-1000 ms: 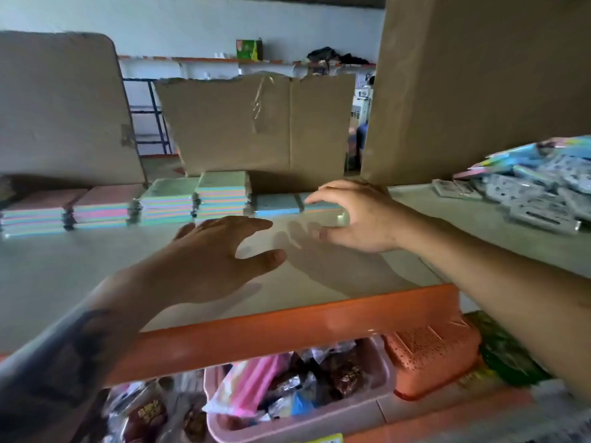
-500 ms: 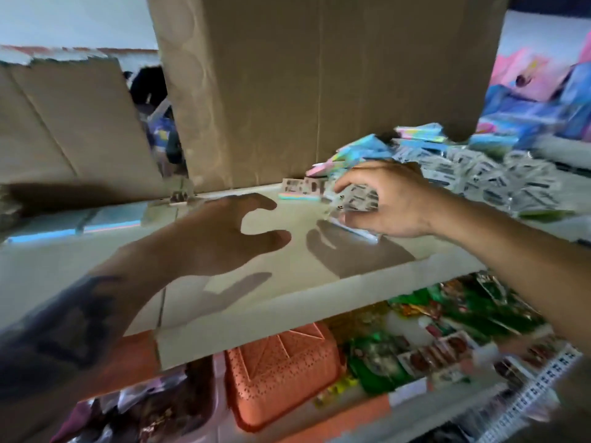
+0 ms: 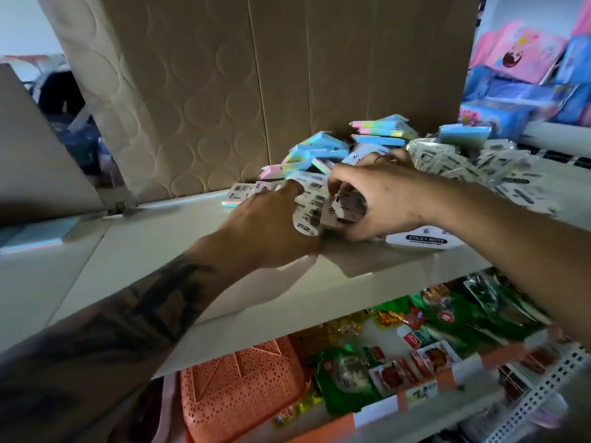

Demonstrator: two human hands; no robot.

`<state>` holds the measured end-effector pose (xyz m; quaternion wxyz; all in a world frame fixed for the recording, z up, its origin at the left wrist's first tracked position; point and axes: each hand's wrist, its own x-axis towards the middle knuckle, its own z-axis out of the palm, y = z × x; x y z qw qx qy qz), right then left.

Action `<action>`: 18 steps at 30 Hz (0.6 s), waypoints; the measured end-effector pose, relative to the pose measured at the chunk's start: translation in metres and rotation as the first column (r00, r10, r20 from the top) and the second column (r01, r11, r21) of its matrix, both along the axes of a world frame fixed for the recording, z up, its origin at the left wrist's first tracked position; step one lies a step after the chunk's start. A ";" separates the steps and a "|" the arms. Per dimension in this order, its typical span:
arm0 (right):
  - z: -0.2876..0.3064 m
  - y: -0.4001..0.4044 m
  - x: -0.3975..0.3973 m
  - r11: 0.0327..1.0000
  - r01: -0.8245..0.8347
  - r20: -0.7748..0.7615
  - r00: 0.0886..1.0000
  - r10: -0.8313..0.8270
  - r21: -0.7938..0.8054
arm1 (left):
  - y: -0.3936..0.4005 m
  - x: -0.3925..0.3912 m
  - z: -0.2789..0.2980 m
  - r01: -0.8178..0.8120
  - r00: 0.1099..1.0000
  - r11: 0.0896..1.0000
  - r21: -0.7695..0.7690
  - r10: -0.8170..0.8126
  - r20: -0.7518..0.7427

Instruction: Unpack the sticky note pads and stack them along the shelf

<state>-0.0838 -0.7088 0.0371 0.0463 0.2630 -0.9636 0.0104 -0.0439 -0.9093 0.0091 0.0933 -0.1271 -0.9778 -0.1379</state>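
A heap of wrapped sticky note pads [image 3: 454, 164] with barcode labels lies on the white shelf [image 3: 179, 251], with bare pastel pads [image 3: 319, 151] behind it. My right hand [image 3: 380, 203] grips a wrapped pad [image 3: 345, 209] at the heap's front. My left hand [image 3: 271, 225] has come up against the same pad from the left, its fingers on the wrapper [image 3: 307, 215]. A loose label card reading STICKY NOTE [image 3: 425, 239] lies under my right wrist.
A tall cardboard box [image 3: 256, 91] stands behind the heap, with a cardboard sheet [image 3: 38, 155] to its left. Blue and pink packs [image 3: 527, 84] fill the far right. On the lower shelf sit an orange perforated basket [image 3: 243, 391] and green snack packets [image 3: 415, 346].
The view has swung right, away from the stacked pads. My right hand reached the heap and took a wrapped pad; my left hand moved right and joined it.
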 end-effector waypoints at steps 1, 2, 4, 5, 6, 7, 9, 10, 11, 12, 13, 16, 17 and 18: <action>0.000 -0.001 0.000 1.000 -0.009 0.009 1.000 0.009 -0.019 | -0.001 -0.002 -0.002 -0.030 1.000 0.999 0.014 0.030 -0.006; 0.000 -0.002 0.000 0.999 -0.014 0.022 1.000 0.015 -0.050 | -0.003 -0.001 -0.003 -0.045 0.999 0.999 0.021 0.045 0.000; 0.002 -0.007 0.002 0.994 -0.032 0.022 0.999 0.034 -0.105 | -0.012 0.000 -0.001 -0.058 0.998 0.998 0.037 0.057 0.009; 0.003 -0.010 0.003 0.992 -0.044 0.007 0.999 0.045 -0.121 | -0.017 0.002 0.000 -0.063 0.998 0.997 0.051 0.063 0.004; 0.004 -0.016 0.003 0.990 -0.065 -0.019 0.998 0.063 -0.126 | -0.025 0.004 0.002 -0.071 0.997 0.995 0.064 0.072 -0.011; 0.005 -0.022 0.005 0.988 -0.087 -0.052 0.995 0.081 -0.124 | -0.032 0.007 0.003 -0.080 0.996 0.994 0.073 0.082 -0.022; 0.007 -0.039 0.007 0.981 -0.138 -0.109 0.986 0.124 -0.133 | -0.051 0.018 0.006 -0.113 0.993 0.988 0.101 0.116 -0.024; 0.008 -0.047 0.009 0.977 -0.155 -0.121 0.983 0.138 -0.144 | -0.060 0.023 0.006 -0.127 0.991 0.985 0.116 0.130 -0.019; 0.010 -0.058 0.013 0.973 -0.175 -0.123 0.980 0.157 -0.152 | -0.072 0.029 0.006 -0.152 0.988 0.980 0.126 0.155 -0.017; 0.011 -0.068 0.016 0.969 -0.187 -0.111 0.979 0.171 -0.160 | -0.084 0.034 0.007 -0.171 0.984 0.977 0.131 0.175 -0.025; 0.013 -0.080 0.021 0.965 -0.203 -0.096 0.977 0.189 -0.166 | -0.099 0.040 0.006 -0.195 0.979 0.972 0.133 0.201 -0.035; 0.015 -0.119 0.033 0.958 -0.247 -0.069 0.968 0.240 -0.147 | -0.144 0.063 0.006 -0.275 0.959 0.951 0.138 0.281 -0.026; 0.015 -0.134 0.037 0.957 -0.258 -0.066 0.966 0.251 -0.130 | -0.160 0.071 0.005 -0.300 0.952 0.944 0.141 0.305 -0.021; 0.014 -0.152 0.041 0.956 -0.270 -0.069 0.962 0.263 -0.113 | -0.178 0.081 0.005 -0.327 0.942 0.934 0.146 0.334 -0.023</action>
